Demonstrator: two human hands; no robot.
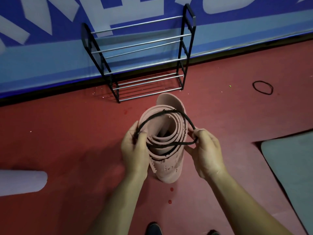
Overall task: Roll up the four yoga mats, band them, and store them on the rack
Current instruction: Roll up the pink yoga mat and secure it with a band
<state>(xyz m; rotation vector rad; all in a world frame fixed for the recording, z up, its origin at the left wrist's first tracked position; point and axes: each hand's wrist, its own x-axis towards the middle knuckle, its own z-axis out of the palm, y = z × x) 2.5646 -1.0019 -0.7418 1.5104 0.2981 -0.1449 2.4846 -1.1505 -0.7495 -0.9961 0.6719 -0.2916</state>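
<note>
A rolled pink yoga mat stands upright on the red floor, its spiral top facing me. A black elastic band is stretched over that top end. My left hand pinches the band's left side against the roll. The band's right side is gripped by my right hand. A black rack with silver bars stands against the blue wall just behind the mat, its shelves bare.
Another black band lies on the floor at right. A grey mat lies flat at the right edge. A pale lilac rolled mat lies at the left edge. My shoes show at the bottom.
</note>
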